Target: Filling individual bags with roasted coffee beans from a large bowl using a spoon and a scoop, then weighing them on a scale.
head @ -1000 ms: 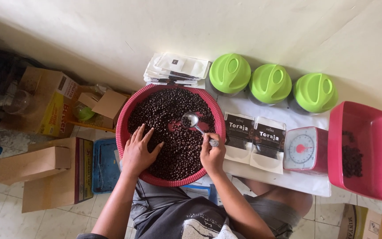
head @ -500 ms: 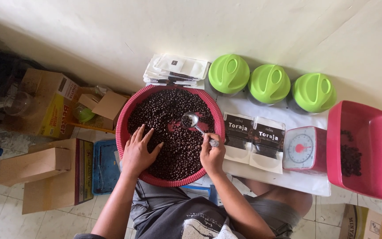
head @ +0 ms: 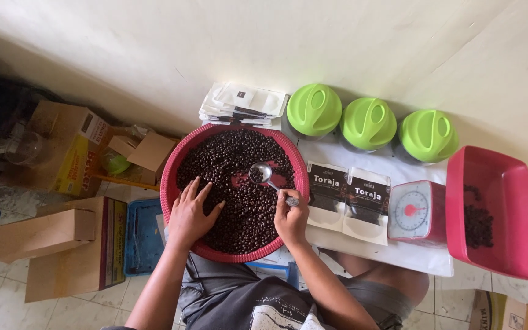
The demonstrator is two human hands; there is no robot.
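Observation:
A round red woven tray (head: 174, 173) rests on my lap, filled with dark roasted coffee beans (head: 227, 159). My left hand (head: 189, 212) lies flat on the beans at the tray's near left, fingers spread. My right hand (head: 291, 219) grips the handle of a metal spoon (head: 261, 173), whose bowl holds a few beans over a bare red patch in the middle of the tray. Two dark pouches with white lower halves (head: 349, 200) lie just right of the tray on a white sheet.
Three green-lidded jars (head: 368, 123) line the wall. A small red dial scale (head: 412, 211) and a red tub (head: 500, 177) with some beans stand at the right. A stack of white pouches (head: 243, 102) lies behind the tray. Cardboard boxes (head: 62, 238) crowd the left.

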